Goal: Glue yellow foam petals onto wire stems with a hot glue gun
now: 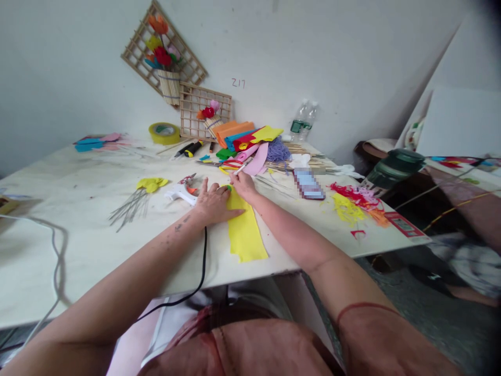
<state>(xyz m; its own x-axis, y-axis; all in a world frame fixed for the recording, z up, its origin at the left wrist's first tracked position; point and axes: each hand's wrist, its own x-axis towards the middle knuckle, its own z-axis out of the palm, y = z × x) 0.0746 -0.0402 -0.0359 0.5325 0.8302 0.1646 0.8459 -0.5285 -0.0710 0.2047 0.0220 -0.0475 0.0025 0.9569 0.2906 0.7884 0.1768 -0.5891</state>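
Observation:
A strip of yellow felt (pixel 248 235) lies lengthwise on the table, its near end close to the front edge. My left hand (pixel 213 202) rests across its far left side, fingers spread and thumb stretched over the felt. By the left fingertips shows a small green piece (pixel 229 188), mostly hidden. My right hand (pixel 243 186) is closed round a slim light-coloured pen (pixel 246 166) at the felt's far end; the tip is hidden. Just left of my left hand lies a white glue gun (pixel 183 193) with an orange trigger. Scissors with red handles (pixel 231 163) lie beyond both hands.
Folded coloured felt (pixel 235 133), purple yarn (pixel 278 150) and thin sticks fill the back. Yellow petals on wires (pixel 152 184) lie left; a phone (pixel 309 183) and felt scraps (pixel 348 209) lie right. A black cable (pixel 204 256) crosses the front edge. A tape roll (pixel 164 132) stands behind.

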